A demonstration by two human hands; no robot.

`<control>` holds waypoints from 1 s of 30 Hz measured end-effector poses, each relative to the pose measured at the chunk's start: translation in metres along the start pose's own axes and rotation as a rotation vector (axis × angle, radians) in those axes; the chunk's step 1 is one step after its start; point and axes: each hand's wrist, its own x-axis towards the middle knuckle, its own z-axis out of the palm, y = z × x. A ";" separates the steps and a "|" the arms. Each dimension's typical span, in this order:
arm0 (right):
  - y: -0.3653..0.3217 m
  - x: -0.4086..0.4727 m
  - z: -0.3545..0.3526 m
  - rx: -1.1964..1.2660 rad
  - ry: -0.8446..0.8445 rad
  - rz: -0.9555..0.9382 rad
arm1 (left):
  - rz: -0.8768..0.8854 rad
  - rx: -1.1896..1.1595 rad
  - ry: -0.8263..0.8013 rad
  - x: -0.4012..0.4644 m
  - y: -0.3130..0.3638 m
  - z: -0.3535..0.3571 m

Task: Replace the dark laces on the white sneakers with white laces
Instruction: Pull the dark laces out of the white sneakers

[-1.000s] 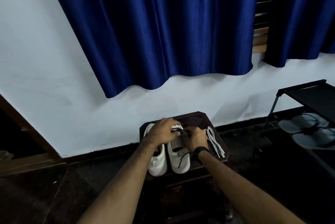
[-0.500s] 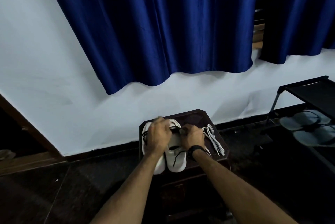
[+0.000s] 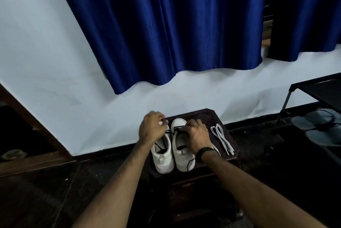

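Two white sneakers stand side by side on a dark stool point(image 3: 208, 113), heels toward me. My left hand point(image 3: 152, 129) is raised over the left sneaker point(image 3: 163, 157) and pinches a dark lace point(image 3: 168, 132) that runs across to the right sneaker point(image 3: 182, 155). My right hand point(image 3: 197, 133) rests on the right sneaker's front with curled fingers on the dark lace there. A loose end of dark lace hangs by that shoe's heel. A bundle of white laces point(image 3: 222, 138) lies on the stool to the right of the shoes.
The stool stands against a white wall under a blue curtain point(image 3: 166, 24). A black shoe rack point(image 3: 321, 94) with grey sandals point(image 3: 319, 131) is at the right. Dark floor surrounds the stool; a wooden frame sits at the left.
My left hand has lifted up and to the left, drawing dark lace out from the shoes. My right hand stays on the right sneaker. The camera has tilted slightly.
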 end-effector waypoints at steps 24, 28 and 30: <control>0.004 0.045 -0.032 0.014 -0.358 -0.199 | 0.044 0.119 -0.207 -0.012 0.003 0.028; -0.001 0.045 -0.037 -0.295 -0.369 -0.524 | 0.013 0.133 -0.218 -0.012 0.003 0.027; 0.001 0.047 -0.038 -0.279 -0.267 -0.528 | 0.009 0.121 -0.206 -0.013 0.001 0.028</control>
